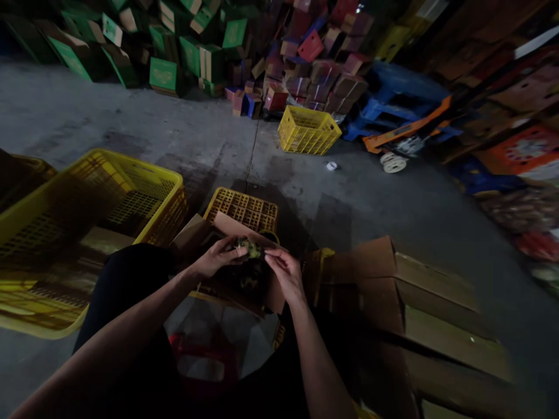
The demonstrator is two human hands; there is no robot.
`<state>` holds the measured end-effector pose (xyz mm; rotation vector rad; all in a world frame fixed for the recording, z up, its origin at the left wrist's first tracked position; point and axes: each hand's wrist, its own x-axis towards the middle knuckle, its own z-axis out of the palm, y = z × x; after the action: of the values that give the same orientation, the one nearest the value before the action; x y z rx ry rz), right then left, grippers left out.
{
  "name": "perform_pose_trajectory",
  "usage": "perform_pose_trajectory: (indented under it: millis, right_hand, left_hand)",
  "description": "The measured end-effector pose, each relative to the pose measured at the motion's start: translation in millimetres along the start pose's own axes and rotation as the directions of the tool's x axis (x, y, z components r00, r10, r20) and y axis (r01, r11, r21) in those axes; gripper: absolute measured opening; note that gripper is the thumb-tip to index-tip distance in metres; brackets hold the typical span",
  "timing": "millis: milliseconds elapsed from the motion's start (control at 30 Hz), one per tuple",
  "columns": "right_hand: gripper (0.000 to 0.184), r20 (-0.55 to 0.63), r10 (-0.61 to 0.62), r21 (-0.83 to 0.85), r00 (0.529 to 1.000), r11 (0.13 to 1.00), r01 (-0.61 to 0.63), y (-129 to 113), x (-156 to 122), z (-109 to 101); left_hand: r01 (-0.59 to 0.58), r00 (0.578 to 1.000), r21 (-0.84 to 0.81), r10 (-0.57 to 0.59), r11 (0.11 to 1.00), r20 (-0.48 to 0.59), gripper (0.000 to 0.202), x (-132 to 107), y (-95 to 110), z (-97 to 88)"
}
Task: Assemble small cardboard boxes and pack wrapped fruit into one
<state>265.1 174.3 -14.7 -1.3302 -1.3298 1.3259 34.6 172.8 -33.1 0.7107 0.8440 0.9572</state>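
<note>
Between my hands is a small yellow-green and dark item (252,249), too dim and blurred to name. My left hand (218,256) grips its left side, fingers and thumb closed on it. At its right end, my right hand (286,270) pinches with thumb and fingertips, touching or very close to the item. Both hands are above an open cardboard box (275,291) with raised flaps. Dark contents (248,282) lie in the box, too shadowed to make out. A yellow plastic crate (242,208) with a grid surface stands under and behind the box.
A large yellow crate (181,192) is on my left, cardboard inside. Stacked cardboard boxes (379,262) stand to my right. Farther off are another yellow crate (310,131), a white tape roll (332,166), an orange pallet jack (408,129) and heaped green boxes (163,74). A red stool (205,364) shows beneath me.
</note>
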Motion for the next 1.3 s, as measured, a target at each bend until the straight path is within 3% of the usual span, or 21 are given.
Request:
perform_pose_trajectory:
  millis: [100, 233, 533, 667, 867, 1033, 1133, 1200, 1300]
  right_hand:
    - [0.029, 0.036, -0.011, -0.011, 0.999, 1.000, 0.012, -3, 0, 2]
    - [0.033, -0.006, -0.028, -0.017, 1.000, 0.999, 0.028, -3, 1, 3]
    - [0.022, 0.025, -0.147, -0.235, 0.989, 0.960, 0.149, -2, -2, 4]
    - [0.016, -0.009, -0.178, -0.323, 0.984, 0.932, 0.166, -1, -2, 5]
    - [0.023, -0.009, -0.160, -0.347, 0.987, 0.926, 0.147, 8, 0, 3]
    - [0.035, 0.028, -0.055, -0.213, 0.998, 0.975, 0.060, 5, 0, 2]
    - [0.052, 0.160, -0.073, -0.137, 0.984, 0.986, 0.096, -3, -3, 5]
    - [0.053, 0.216, -0.044, -0.143, 0.975, 0.987, 0.076, -6, -5, 7]
    - [0.045, 0.161, -0.015, -0.235, 0.987, 0.971, 0.054, -5, -3, 4]
  left_hand:
    - [-0.063, 0.997, -0.054, 0.060, 0.997, -0.044, 0.053, 4, -1, -0.3]
    - [-0.077, 0.995, -0.021, 0.075, 0.997, -0.058, 0.053, 3, 0, -1.9]
    - [-0.251, 0.966, 0.328, 0.256, 0.911, 0.030, 0.054, 6, 1, -8.1]
    - [-0.283, 0.959, 0.425, 0.269, 0.860, 0.092, 0.053, 6, 5, -6.4]
    - [-0.195, 0.981, 0.322, 0.186, 0.926, 0.059, 0.057, 6, 6, -5.1]
    - [-0.045, 0.998, 0.197, 0.054, 0.979, -0.043, 0.054, 3, 9, -2.0]
    - [0.053, 0.996, 0.220, -0.035, 0.974, -0.084, 0.060, 0, 13, 0.0]
    - [0.095, 0.993, 0.251, -0.074, 0.963, -0.092, 0.064, 1, 16, -2.3]
    - [0.043, 0.987, 0.452, 0.033, 0.891, -0.158, 0.052, 5, 21, -16.3]
